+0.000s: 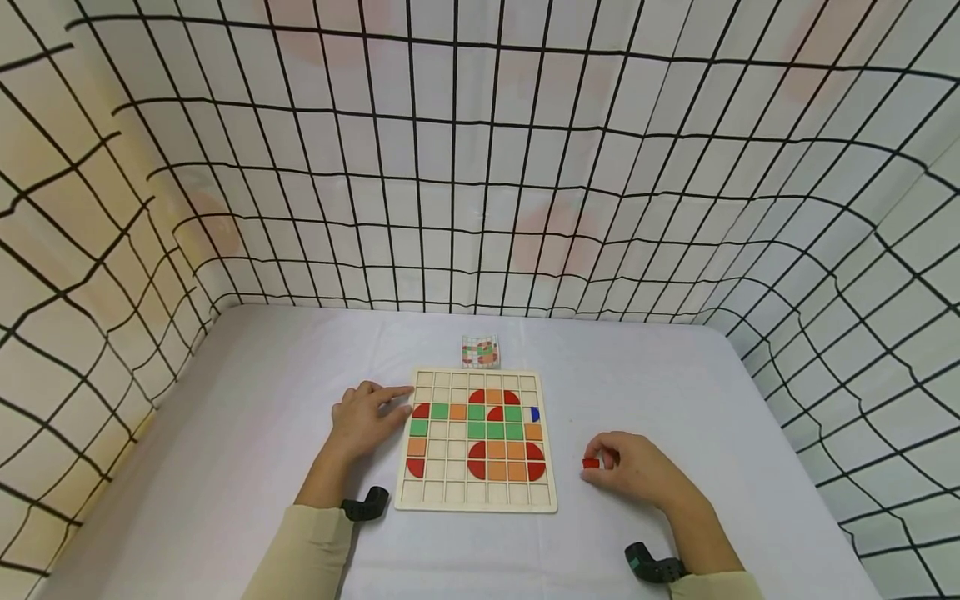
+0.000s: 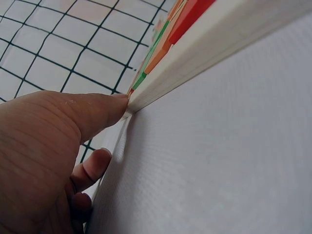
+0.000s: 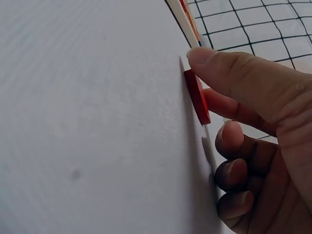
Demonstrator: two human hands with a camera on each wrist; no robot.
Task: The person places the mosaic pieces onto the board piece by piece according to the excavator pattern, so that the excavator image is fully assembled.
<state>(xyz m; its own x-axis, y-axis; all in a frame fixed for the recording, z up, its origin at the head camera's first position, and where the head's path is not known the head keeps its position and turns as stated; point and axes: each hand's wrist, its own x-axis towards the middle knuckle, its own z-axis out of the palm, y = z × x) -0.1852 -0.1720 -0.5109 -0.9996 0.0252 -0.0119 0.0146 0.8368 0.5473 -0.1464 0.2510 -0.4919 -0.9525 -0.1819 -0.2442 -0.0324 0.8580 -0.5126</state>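
Note:
A square wooden grid board [image 1: 476, 497] lies on the table, partly filled with red quarter-round, green square and orange square tiles. My left hand [image 1: 367, 419] is at its left side, index fingertip and thumb tip against the edge; the left wrist view shows the thumb [image 2: 100, 109] right at the board's side wall. To the right of the board my right hand [image 1: 636, 468] pinches a small red tile [image 1: 591, 463] between thumb and index finger. In the right wrist view this red tile [image 3: 197, 96] stands tilted just over the white cloth, the other fingers curled beneath.
A small patterned card [image 1: 480, 352] stands just behind the board. One blue piece [image 1: 535, 414] sits in a right-hand cell. Black wire mesh [image 1: 480, 183] encloses the white-covered table [image 1: 645, 367] at the back and both sides.

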